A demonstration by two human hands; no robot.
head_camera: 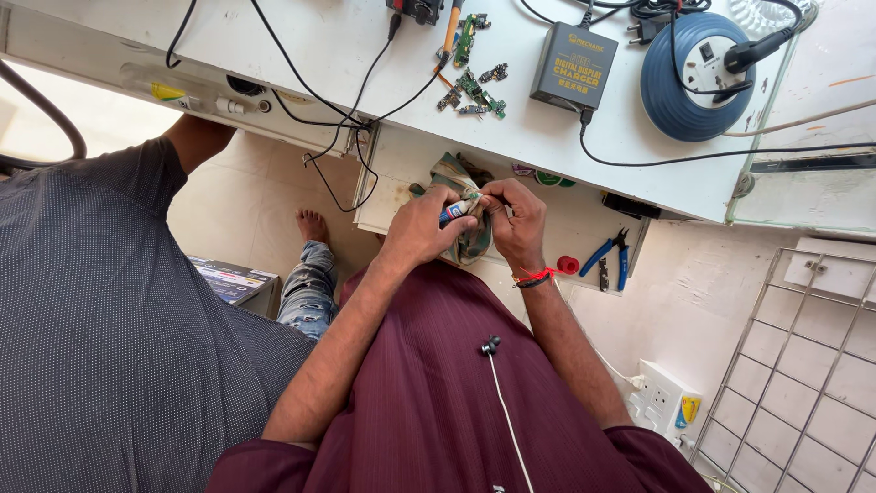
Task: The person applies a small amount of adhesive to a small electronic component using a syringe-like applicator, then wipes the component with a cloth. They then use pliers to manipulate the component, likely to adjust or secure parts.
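Left hand (422, 230) pinches a small blue tube (453, 213); right hand (516, 219) pinches its tip, over a cloth (461, 183) in the open drawer (584, 224) holding blue pliers (610, 253).

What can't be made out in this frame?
- Small blue item in the left hand: mostly covered by fingers, head view.
- Right hand fingertips: what they pinch is too small.
- Cloth: largely behind both hands.
- Tool at top edge: cut off.
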